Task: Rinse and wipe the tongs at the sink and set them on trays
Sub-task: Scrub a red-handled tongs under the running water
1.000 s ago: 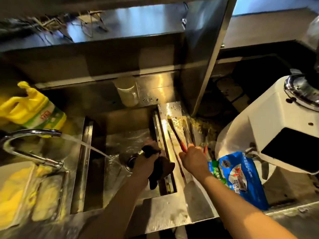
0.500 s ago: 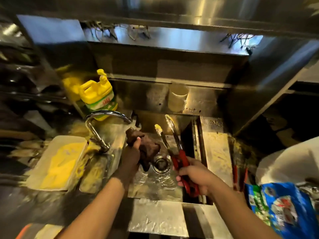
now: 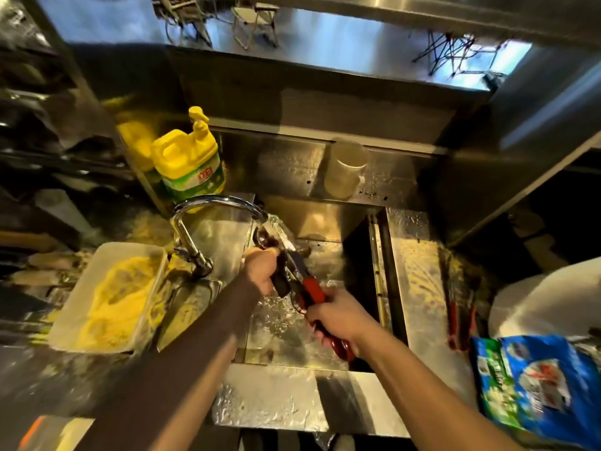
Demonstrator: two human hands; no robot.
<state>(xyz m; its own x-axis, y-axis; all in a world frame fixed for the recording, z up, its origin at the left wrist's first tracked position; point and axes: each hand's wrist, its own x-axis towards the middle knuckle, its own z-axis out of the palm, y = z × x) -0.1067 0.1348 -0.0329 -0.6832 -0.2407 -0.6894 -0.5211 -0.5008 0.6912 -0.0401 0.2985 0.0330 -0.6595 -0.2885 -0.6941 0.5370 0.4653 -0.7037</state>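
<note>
Rinsing now begins: right hand (image 3: 338, 317) has swung the gripped tongs (image 3: 304, 283) under the faucet (image 3: 214, 203); left hand (image 3: 261, 270), closed on a dark cloth (image 3: 281, 281), has joined them there.

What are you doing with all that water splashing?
A person is washing red-handled metal tongs in the steel sink. The right hand grips the red handles, and the left hand presses a dark cloth against the metal arms. Water pours from the curved chrome tap onto the tong tips. More red-handled tongs lie on the steel ledge right of the sink, and a yellow soap jug stands behind the tap.
</note>
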